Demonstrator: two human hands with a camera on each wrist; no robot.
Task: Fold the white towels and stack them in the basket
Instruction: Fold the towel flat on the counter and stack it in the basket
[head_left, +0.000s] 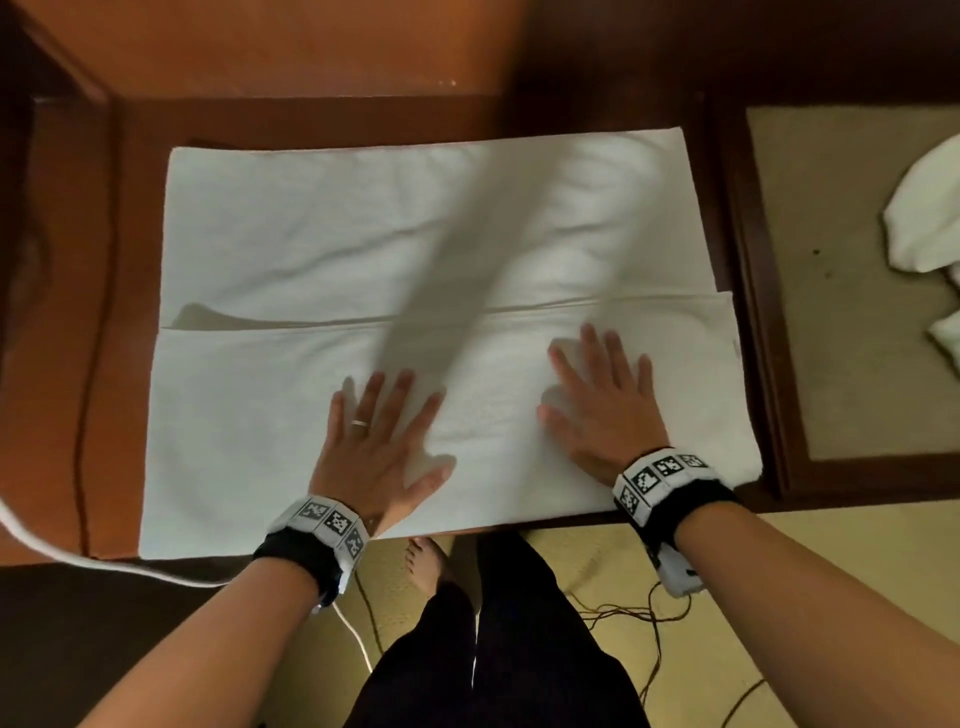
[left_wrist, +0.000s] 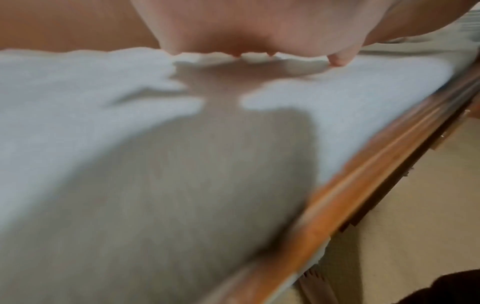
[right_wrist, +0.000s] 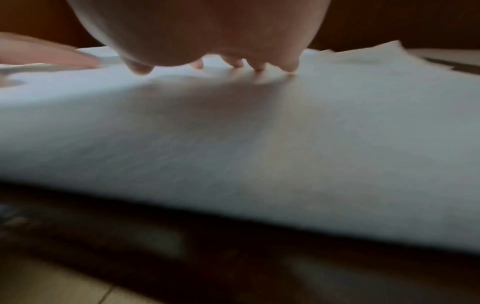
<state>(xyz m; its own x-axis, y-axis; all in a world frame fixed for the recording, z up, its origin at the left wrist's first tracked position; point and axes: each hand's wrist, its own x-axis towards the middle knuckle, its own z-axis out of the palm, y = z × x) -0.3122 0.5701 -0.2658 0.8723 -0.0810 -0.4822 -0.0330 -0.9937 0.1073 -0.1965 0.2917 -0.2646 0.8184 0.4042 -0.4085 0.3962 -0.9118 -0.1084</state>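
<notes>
A large white towel (head_left: 322, 234) lies spread on the brown wooden table (head_left: 135, 208), its near part folded over so that a hem line runs across the middle. My left hand (head_left: 382, 436) presses flat on the folded near layer, fingers spread, a ring on one finger. My right hand (head_left: 602, 405) lies flat on the same layer further right, fingers spread. Both wrist views show the towel (left_wrist: 103, 102) (right_wrist: 259, 133) from low down, with my left hand's fingertips (left_wrist: 337, 59) and my right hand's fingertips (right_wrist: 259, 65) touching it. No basket is in view.
Another crumpled white towel (head_left: 924, 223) lies at the far right on a beige surface inside a dark wooden frame (head_left: 748, 312). A white cable (head_left: 78, 561) and thin dark wires (head_left: 649, 623) trail near the table's front edge. My legs and a bare foot (head_left: 426, 561) stand below.
</notes>
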